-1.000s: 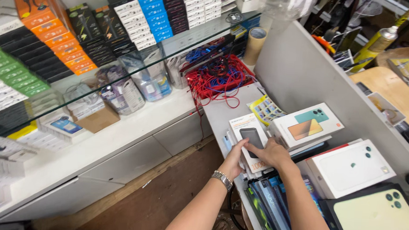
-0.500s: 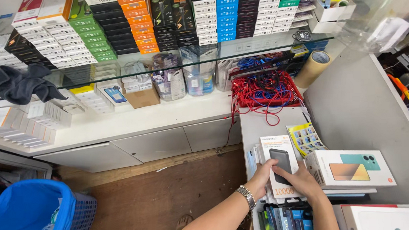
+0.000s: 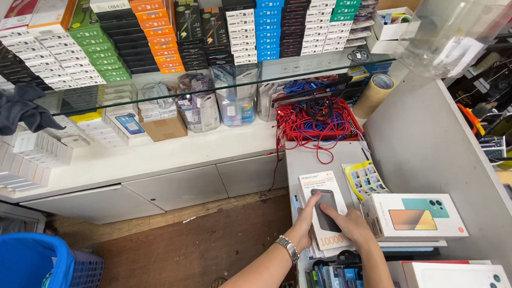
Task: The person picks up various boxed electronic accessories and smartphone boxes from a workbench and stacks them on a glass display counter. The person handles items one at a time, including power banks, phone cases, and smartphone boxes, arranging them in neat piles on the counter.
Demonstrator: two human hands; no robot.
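Cramped shop corner; grey counter (image 3: pixel 313 161) runs along the right, white low cabinet (image 3: pixel 151 168) along the back wall with a glass shelf (image 3: pixel 224 82) above it; brown floor (image 3: pixel 194 251) between them.

Both hands are down on a white power bank box (image 3: pixel 325 213) lying flat on a stack at the counter's front edge; box shows a dark device picture on top. Left hand (image 3: pixel 305 228) grips the box's left long edge, fingers curled around it, thumb side up; metal wristwatch (image 3: pixel 289 248) on that wrist. Right hand (image 3: pixel 353 224) lies on the box's right side, fingers spread flat over the lid, pressing rather than clenched; can't tell if the thumb hooks under.

Just right of the box, touching or nearly so: white phone box (image 3: pixel 414 217) with an orange-teal picture; another white phone box (image 3: pixel 463 285) below it at the frame edge. Yellow sticker sheet (image 3: pixel 365 179) just behind the power bank box. Red basket of tangled red and blue cables (image 3: pixel 317 121) at the counter's far end; tape roll (image 3: pixel 374 94) leaning beside it.

Stacked small cartons in orange, green, blue, black fill the glass shelf; blue bin (image 3: pixel 20 263) bottom left on the floor; dark cloth (image 3: pixel 13 110) draped at left.
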